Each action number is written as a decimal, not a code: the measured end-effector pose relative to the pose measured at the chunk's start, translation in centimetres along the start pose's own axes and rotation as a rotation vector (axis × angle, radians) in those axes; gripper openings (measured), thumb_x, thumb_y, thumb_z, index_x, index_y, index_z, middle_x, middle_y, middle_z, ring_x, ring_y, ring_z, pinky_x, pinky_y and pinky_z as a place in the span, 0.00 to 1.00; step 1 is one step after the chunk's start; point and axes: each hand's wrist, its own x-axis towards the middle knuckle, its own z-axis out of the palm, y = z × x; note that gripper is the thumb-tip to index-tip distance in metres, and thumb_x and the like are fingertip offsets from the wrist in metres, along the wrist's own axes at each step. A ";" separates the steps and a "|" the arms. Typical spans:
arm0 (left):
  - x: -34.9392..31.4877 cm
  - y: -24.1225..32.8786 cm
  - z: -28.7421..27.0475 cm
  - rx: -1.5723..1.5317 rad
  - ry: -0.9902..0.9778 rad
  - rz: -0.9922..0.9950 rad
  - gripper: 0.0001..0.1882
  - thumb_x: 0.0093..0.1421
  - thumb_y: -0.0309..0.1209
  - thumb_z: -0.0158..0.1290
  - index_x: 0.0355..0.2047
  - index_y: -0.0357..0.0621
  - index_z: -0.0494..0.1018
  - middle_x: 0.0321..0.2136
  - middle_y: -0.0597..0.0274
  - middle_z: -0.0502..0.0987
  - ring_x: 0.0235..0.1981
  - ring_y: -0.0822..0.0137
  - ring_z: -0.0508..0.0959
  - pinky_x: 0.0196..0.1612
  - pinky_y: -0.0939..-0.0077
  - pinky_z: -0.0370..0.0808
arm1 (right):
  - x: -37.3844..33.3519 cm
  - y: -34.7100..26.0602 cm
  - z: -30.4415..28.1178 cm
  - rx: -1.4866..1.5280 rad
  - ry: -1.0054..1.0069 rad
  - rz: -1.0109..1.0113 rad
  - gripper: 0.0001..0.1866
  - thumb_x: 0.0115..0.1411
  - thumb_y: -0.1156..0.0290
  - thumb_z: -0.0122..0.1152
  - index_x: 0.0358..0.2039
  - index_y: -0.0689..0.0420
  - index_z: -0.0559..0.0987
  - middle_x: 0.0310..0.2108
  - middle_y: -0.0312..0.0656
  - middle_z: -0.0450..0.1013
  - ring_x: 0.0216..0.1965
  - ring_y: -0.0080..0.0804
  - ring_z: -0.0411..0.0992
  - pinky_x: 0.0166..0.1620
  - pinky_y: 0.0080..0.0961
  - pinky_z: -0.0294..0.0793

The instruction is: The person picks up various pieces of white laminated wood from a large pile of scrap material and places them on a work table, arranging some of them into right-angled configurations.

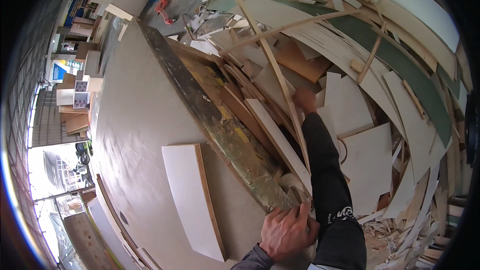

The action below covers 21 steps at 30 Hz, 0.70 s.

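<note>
Left hand [286, 235] is clasped over dark scuffed board [230, 146], likely for balance. Grip of right hand [304, 99] by slim pale-wood strip [278, 72] is obscured.

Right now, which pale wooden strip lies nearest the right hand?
The long steep strip slanting down right beside the right hand; the crossing strip passes it higher in view, and the shorter strip lies farther right.

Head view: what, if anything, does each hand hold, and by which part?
Left hand: on the near end of the worn board; whether gripping cannot be told. Right hand: beside the thin wooden strip, partway along; a hold cannot be told either.
</note>
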 end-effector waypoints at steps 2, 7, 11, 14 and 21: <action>-0.2 -0.1 0.3 0.009 -0.001 -0.009 0.15 0.47 0.36 0.58 0.33 0.43 0.74 0.18 0.58 0.76 0.19 0.59 0.77 0.30 0.67 0.73 | 0.8 0.9 -1.4 0.044 0.035 0.015 0.16 0.55 0.62 0.62 0.40 0.56 0.83 0.41 0.50 0.79 0.44 0.48 0.78 0.46 0.45 0.76; -0.3 -0.6 0.5 0.000 -0.022 -0.010 0.16 0.48 0.38 0.57 0.34 0.43 0.74 0.20 0.56 0.77 0.22 0.57 0.78 0.33 0.66 0.74 | 1.1 3.3 -6.6 0.275 0.091 -0.171 0.18 0.52 0.62 0.64 0.42 0.58 0.82 0.43 0.52 0.78 0.46 0.53 0.76 0.49 0.44 0.75; -0.6 -0.5 0.0 -0.008 -0.097 -0.069 0.18 0.49 0.40 0.56 0.38 0.43 0.74 0.21 0.55 0.78 0.25 0.55 0.80 0.39 0.63 0.74 | -1.3 3.5 -12.0 0.136 0.288 -0.137 0.18 0.53 0.63 0.66 0.37 0.64 0.78 0.40 0.59 0.76 0.45 0.59 0.75 0.47 0.48 0.73; -0.7 -0.3 0.2 -0.023 -0.066 -0.064 0.19 0.49 0.41 0.56 0.39 0.43 0.74 0.22 0.54 0.78 0.26 0.54 0.80 0.43 0.61 0.73 | -2.4 4.4 -15.5 0.103 0.410 -0.055 0.18 0.55 0.63 0.65 0.37 0.65 0.74 0.38 0.59 0.75 0.44 0.60 0.74 0.47 0.48 0.74; -1.0 -0.4 0.3 -0.009 -0.084 -0.087 0.20 0.49 0.41 0.55 0.39 0.42 0.74 0.24 0.52 0.78 0.28 0.52 0.81 0.48 0.60 0.73 | -5.7 6.1 -19.9 0.094 0.601 -0.023 0.16 0.58 0.63 0.64 0.35 0.64 0.74 0.37 0.56 0.75 0.43 0.56 0.74 0.44 0.46 0.73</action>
